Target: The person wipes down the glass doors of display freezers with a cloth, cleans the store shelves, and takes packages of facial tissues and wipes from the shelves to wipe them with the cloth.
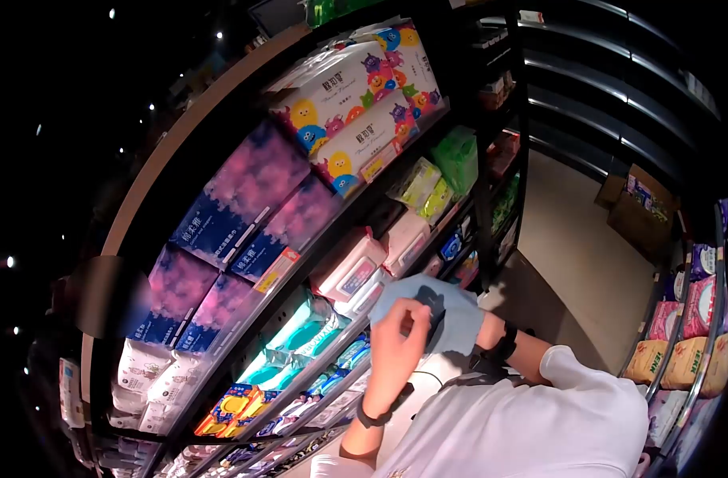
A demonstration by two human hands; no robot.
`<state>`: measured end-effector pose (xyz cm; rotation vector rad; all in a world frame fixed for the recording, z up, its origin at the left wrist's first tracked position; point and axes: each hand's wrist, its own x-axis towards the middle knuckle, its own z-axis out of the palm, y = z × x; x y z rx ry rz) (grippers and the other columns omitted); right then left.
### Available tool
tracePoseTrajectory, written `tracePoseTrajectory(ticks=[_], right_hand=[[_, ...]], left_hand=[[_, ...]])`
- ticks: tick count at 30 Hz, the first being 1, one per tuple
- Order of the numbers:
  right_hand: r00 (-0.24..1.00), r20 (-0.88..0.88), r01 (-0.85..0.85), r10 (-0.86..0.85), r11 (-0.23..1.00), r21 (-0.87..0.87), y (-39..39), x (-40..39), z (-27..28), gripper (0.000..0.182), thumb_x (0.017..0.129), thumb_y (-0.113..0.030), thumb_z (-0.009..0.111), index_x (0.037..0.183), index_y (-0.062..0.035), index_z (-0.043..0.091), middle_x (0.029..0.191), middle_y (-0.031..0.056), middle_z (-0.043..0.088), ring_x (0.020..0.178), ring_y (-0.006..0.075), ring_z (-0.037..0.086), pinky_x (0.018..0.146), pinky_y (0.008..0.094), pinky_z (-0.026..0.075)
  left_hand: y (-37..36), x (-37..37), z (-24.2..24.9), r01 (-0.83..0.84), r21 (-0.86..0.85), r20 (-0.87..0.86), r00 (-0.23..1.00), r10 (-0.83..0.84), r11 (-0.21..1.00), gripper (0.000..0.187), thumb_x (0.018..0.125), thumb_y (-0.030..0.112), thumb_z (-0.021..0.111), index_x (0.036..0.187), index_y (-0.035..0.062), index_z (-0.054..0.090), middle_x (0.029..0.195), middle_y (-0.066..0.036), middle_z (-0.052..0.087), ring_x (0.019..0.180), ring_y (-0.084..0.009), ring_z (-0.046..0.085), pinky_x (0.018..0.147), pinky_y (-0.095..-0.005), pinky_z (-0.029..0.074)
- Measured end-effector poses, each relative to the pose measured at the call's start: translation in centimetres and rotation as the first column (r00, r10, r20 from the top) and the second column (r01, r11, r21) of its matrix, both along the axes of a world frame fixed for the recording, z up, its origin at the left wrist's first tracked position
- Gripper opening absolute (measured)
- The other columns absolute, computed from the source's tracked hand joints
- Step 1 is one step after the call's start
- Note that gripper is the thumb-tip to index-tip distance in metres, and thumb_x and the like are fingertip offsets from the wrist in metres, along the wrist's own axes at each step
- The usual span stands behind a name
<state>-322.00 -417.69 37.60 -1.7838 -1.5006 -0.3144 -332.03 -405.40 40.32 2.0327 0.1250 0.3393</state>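
Observation:
A blue-grey cloth (458,323) is up in front of my body, beside the shelves. My left hand (400,338) is at its near left edge, fingers curled and thumb pinched in against the cloth; a dark band circles that wrist. From the right, my right hand (488,330) reaches into the cloth, which covers its fingers, so their grip is hidden. A black watch (505,344) is on the right wrist. A dark shadow falls across the cloth's middle. Just beyond the cloth are pink-and-white tissue packs (350,265) on a shelf.
Tall black shelving (300,319) runs along my left, stacked with blue-and-pink tissue packs (244,191) and white cartoon-print packs (340,88). An open cardboard box (641,219) stands on the aisle floor (575,263). Another stocked rack (682,327) is at right.

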Motion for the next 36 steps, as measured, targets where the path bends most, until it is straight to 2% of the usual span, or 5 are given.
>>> tracePoseTrajectory(ticks=[6,10,17,27,36], right_hand=[[0.874,0.479,0.238,-0.087,0.935,-0.265,-1.6,3.2,2.0,0.010,0.075,-0.015,0.068,0.077,-0.0057,0.068,0.078,0.0130,0.069,0.079,0.0284,0.070,0.068,0.0411,0.057],[0.891,0.453,0.184,-0.028,0.935,-0.303,-2.8,5.0,2.0,0.011,0.075,-0.016,0.067,0.078,-0.0048,0.069,0.078,0.0126,0.070,0.078,0.0289,0.071,0.067,0.0416,0.057],[0.925,0.377,0.050,0.048,0.968,-0.246,-5.7,7.9,1.2,0.010,0.078,-0.016,0.066,0.080,-0.0059,0.068,0.079,0.0123,0.068,0.079,0.0293,0.069,0.068,0.0406,0.056],[0.963,0.221,-0.097,0.151,0.966,-0.238,-13.0,12.3,0.0,0.010,0.081,-0.015,0.064,0.088,-0.0080,0.063,0.085,0.0096,0.064,0.081,0.0283,0.063,0.071,0.0409,0.052],[0.980,-0.059,-0.191,0.191,0.982,0.016,-20.0,15.5,-1.1,0.013,0.075,-0.008,0.067,0.088,-0.0070,0.066,0.090,0.0084,0.066,0.085,0.0294,0.063,0.073,0.0374,0.052]], left_hand=[[1.1,6.6,10.3,-0.177,0.499,0.458,0.885,-0.085,0.848,0.023,0.091,0.008,0.070,0.112,0.0021,0.064,0.108,-0.013,0.069,0.096,-0.0244,0.068,0.085,-0.0331,0.052],[-0.3,13.2,17.3,-0.602,0.688,0.695,0.708,-0.128,0.406,0.034,0.090,0.019,0.074,0.120,0.0056,0.063,0.111,-0.016,0.067,0.102,-0.0356,0.067,0.087,-0.0422,0.053],[3.1,26.2,24.4,-0.403,0.903,0.386,0.913,0.128,0.148,0.060,0.088,0.048,0.072,0.129,0.0056,0.063,0.111,-0.018,0.068,0.105,-0.0360,0.068,0.086,-0.0448,0.056],[6.4,30.1,28.3,0.070,0.807,-0.208,0.963,0.172,0.586,0.097,0.075,0.062,0.074,0.154,0.0122,0.046,0.136,-0.022,0.062,0.119,-0.0303,0.064,0.097,-0.0356,0.050],[0.0,25.3,23.6,-0.394,0.919,0.391,0.911,0.132,-0.001,0.100,0.065,0.043,0.091,0.152,0.0260,0.045,0.121,-0.022,0.057,0.114,-0.0372,0.053,0.095,-0.0481,0.038]])
